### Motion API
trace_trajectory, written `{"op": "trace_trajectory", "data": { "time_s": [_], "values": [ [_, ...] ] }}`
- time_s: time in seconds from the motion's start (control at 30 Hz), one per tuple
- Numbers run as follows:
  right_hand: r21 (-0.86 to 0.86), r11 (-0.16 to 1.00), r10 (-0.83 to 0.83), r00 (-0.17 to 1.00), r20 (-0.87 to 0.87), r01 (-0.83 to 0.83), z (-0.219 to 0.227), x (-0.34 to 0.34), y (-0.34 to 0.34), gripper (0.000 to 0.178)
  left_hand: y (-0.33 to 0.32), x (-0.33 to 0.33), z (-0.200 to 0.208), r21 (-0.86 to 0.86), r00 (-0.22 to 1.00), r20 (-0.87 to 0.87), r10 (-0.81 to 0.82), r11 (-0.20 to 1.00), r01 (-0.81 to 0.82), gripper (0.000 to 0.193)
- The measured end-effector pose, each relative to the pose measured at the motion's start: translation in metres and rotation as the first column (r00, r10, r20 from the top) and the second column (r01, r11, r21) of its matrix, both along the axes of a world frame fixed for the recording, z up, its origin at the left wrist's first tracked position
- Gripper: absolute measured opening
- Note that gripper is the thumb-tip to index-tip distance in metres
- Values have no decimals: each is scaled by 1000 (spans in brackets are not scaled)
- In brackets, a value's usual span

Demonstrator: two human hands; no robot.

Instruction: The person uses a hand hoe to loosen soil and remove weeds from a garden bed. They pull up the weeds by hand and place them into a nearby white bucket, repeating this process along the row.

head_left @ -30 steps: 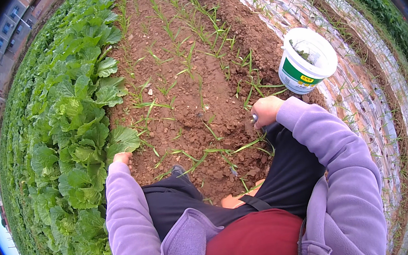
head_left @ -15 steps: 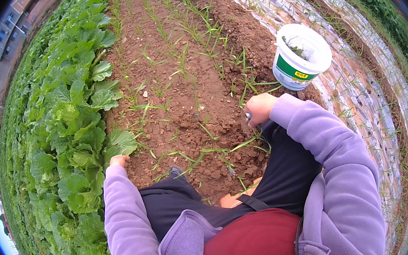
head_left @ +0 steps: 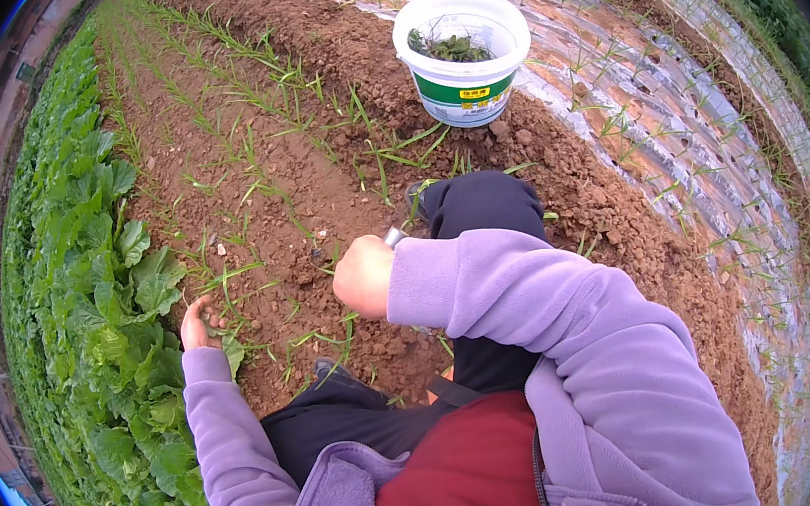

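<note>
My right hand (head_left: 365, 278) is closed in a fist over the soil, in front of my bent right knee. From it sticks out the silvery end of a tool (head_left: 394, 237); the rest is hidden, so its kind cannot be made out. At the left, my left hand (head_left: 197, 325) is held low beside the leafy green vegetables (head_left: 149, 332), its fingers bent and apart, with nothing visible in them. Thin green seedlings (head_left: 257, 185) grow in rows in the brown soil (head_left: 264, 239) between and beyond my hands.
A white bucket (head_left: 466, 86) with a green band stands beyond my right knee, with some picked greens (head_left: 452, 48) inside. Plastic film (head_left: 649, 115) with thin shoots through it covers the bed on the right. My dark-trousered legs (head_left: 484, 204) flank the soil.
My right hand has moved left across the soil with the tool, toward my left hand. The left hand's fingers have spread. The view has turned, so the bucket appears further left and higher.
</note>
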State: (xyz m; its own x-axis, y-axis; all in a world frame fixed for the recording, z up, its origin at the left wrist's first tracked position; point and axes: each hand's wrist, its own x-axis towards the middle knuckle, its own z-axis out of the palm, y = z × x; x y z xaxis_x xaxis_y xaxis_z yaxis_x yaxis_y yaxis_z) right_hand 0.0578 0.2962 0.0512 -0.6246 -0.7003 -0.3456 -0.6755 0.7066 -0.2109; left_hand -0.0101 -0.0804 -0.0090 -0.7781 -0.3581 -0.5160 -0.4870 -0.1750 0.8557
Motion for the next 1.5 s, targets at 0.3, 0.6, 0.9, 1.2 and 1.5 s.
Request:
{"op": "trace_trajectory", "data": {
  "time_s": [0.3,0.6,0.9,1.2,1.5],
  "values": [
    [-123,982,121,977,-173,-144,-34,10,-7,27,373,-169,124,50,804,-329,-495,841,538,26],
    [-234,960,132,985,-110,-155,-6,-3,-1,30,459,-186,106,-321,436,-72,-897,435,841,63],
    [-270,941,162,971,-175,-205,35,13,60,22,199,-173,-3,-340,602,364,-710,501,796,30],
    [-8,989,-149,987,59,150,-9,-33,-18,23,45,-16,-42,-403,840,232,-491,738,542,45],
    [-3,965,-260,965,33,260,6,-29,40,31,39,73,-21,-344,854,174,-490,783,519,31]
  ]
}}
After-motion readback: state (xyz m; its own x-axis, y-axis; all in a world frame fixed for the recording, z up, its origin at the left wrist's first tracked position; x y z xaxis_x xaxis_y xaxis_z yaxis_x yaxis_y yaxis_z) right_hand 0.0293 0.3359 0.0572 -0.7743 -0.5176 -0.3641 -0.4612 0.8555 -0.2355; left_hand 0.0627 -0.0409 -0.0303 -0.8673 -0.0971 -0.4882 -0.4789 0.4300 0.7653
